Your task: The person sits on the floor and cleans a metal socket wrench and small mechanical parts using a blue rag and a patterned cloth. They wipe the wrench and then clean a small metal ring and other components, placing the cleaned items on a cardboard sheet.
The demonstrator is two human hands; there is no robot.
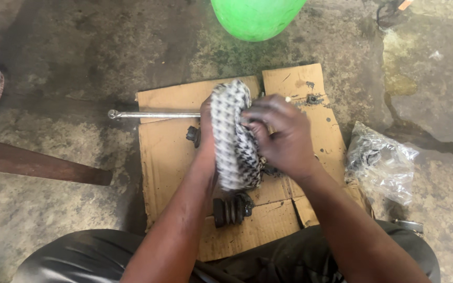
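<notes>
Both my hands hold a black-and-white patterned cloth above a flattened cardboard sheet. My left hand is mostly hidden behind the cloth and grips it from the left. My right hand presses the cloth from the right, fingers curled and smeared with grease. Whatever the cloth wraps is hidden. Below the cloth, on the cardboard, lies a black ribbed rubber boot. A long metal shaft runs left from behind the cloth.
A small black part sits on the cardboard by my left wrist. A crumpled clear plastic bag lies to the right on the concrete floor. A green round object is at the top, a dark plank at the left.
</notes>
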